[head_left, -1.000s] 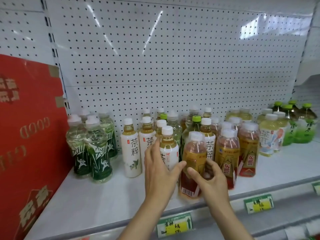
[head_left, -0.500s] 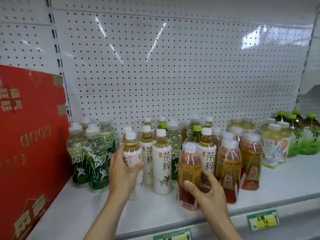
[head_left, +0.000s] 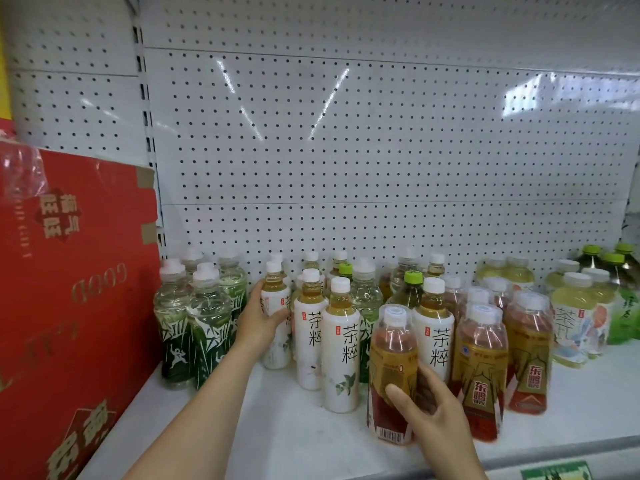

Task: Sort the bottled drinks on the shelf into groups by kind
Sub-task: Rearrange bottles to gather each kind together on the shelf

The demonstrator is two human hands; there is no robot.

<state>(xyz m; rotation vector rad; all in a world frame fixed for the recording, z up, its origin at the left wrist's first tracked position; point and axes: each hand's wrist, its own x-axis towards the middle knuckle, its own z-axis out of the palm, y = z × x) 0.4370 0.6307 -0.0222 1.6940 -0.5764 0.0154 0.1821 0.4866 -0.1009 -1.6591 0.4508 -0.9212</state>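
My left hand [head_left: 260, 320] grips a white-labelled tea bottle [head_left: 275, 296] standing on the white shelf [head_left: 277, 427], just right of the green bamboo-label bottles [head_left: 207, 323]. My right hand [head_left: 429, 410] holds a red-and-gold drink bottle [head_left: 389, 368] near the shelf's front edge. More white-labelled tea bottles [head_left: 341, 344] stand between my hands. Other red-and-gold bottles [head_left: 479, 368] stand right of my right hand. Green-capped bottles [head_left: 412, 289] sit mixed in behind.
A tall red carton [head_left: 69, 306] blocks the shelf's left end. Pale yellow bottles [head_left: 575, 323] and green-capped green tea bottles [head_left: 620, 271] fill the far right. A perforated back panel [head_left: 346, 168] rises behind. A price tag [head_left: 557, 472] hangs on the front rail.
My left hand has gone from the middle of the shelf to the left with a white-labelled tea bottle, further back beside the bamboo bottles. My right hand keeps its hold on the red-and-gold bottle.
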